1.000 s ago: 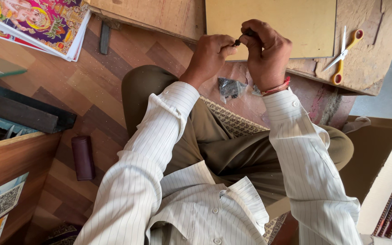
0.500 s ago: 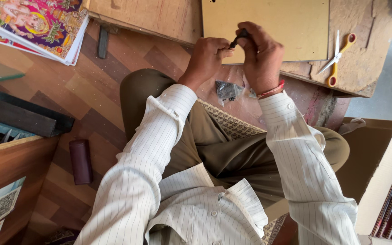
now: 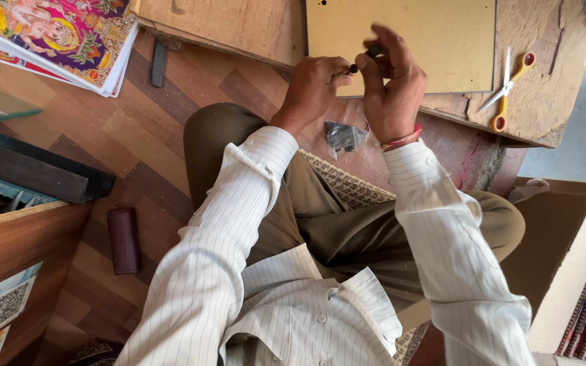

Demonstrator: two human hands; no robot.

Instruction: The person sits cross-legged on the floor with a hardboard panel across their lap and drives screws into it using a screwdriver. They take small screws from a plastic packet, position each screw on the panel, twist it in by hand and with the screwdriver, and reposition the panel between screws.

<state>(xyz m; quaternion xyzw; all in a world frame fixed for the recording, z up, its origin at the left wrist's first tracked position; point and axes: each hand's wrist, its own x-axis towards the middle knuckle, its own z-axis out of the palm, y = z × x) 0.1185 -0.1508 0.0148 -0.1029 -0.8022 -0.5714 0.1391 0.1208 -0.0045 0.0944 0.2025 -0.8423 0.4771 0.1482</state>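
Note:
I sit cross-legged on the floor in a white striped shirt. My left hand and my right hand meet above a tan board, and together they pinch a small dark part between their fingertips. What the part is stays unclear. A small clear bag of dark pieces lies on the floor just below my hands. The board rests on a low wooden work surface.
Yellow-handled scissors lie on the work surface to the right. A stack of colourful prints lies at top left. Dark frame strips and a dark red case lie left of me. A cardboard box stands at right.
Both hands have stayed together on the small dark part, with the fingers shifting a little around it. The view has tilted slightly.

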